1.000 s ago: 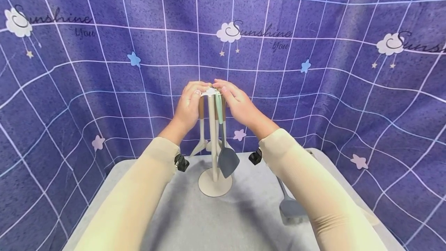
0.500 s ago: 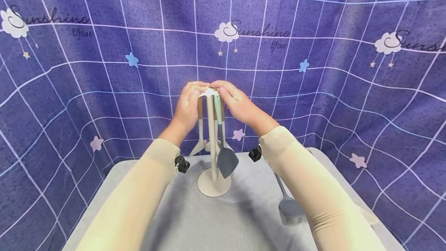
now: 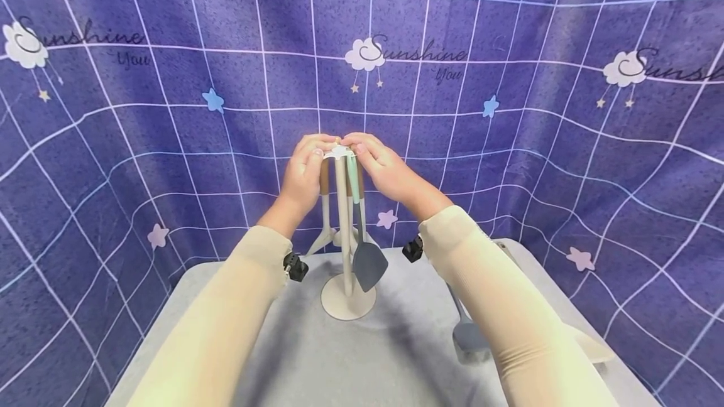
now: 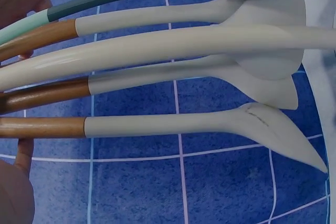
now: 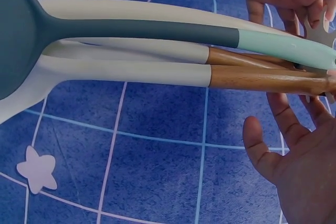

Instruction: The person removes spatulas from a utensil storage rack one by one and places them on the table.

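Note:
A cream utensil stand [image 3: 342, 225] stands upright on its round base [image 3: 334, 303]. My left hand [image 3: 302, 174] holds the left side of its white top piece [image 3: 338, 151], and my right hand [image 3: 387, 171] holds the right side. Between the hands, a spatula with a mint handle and dark grey blade [image 3: 370, 265] hangs at the front. White utensils with wooden handles hang around the pole, such as a pointed one [image 4: 210, 123] in the left wrist view and another [image 5: 157, 73] in the right wrist view. Handle tops and some fingertips are partly hidden.
On the grey table [image 3: 339, 369], a dark grey utensil [image 3: 467, 335] lies at the right, partly under my right sleeve. A pale object [image 3: 591, 345] shows beyond that sleeve, near the table's right edge. A blue patterned curtain [image 3: 430, 93] surrounds the back and sides.
Both hands stay on the stand's top with almost no movement. The head view shifts slightly, and a little more of the pale object at the right shows.

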`<state>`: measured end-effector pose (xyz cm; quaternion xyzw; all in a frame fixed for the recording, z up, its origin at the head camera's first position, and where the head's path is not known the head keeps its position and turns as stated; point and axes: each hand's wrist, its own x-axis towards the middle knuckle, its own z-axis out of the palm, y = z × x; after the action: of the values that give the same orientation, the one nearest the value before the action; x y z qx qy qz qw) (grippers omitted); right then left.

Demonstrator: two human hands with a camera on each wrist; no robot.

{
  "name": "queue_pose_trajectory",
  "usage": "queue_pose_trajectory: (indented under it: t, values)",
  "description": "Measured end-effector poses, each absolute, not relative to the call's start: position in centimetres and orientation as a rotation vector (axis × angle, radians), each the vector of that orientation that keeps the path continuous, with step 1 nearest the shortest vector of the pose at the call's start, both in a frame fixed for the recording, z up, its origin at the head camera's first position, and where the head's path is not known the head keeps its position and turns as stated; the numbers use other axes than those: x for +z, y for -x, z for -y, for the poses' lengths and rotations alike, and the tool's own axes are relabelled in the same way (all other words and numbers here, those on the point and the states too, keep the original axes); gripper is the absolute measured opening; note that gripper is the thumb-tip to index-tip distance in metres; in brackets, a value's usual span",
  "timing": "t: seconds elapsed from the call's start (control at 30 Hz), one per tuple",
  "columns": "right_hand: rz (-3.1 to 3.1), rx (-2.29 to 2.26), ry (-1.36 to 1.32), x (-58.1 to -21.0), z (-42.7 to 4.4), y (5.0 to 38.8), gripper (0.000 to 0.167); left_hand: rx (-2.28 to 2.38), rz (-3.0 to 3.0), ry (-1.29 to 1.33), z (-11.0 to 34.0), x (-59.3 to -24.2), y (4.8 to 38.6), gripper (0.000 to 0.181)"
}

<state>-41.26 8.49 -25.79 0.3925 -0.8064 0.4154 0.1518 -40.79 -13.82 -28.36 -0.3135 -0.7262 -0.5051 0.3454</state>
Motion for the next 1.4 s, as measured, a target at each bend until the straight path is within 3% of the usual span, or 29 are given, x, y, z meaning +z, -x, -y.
queue_pose_trajectory:
  t: [0.33, 0.83, 1.4]
  values:
    - [2.301, 1.191, -1.122, -25.9, -8.8, 41.4, 0.044, -0.928, 1.960, 0.709, 14.4, -27.4, 40.0, 0.039]
    - [2.283, 1.226, -1.084, -26.4, -9.0, 41.5, 0.045, -0.801, 2.017, 0.576, 12.7, -27.4, 37.9, 0.044]
    - [2.235, 1.266, -1.078, -26.7, -8.8, 41.4, 0.043, -0.707, 1.899, 0.608, 12.5, -27.2, 38.6, 0.040]
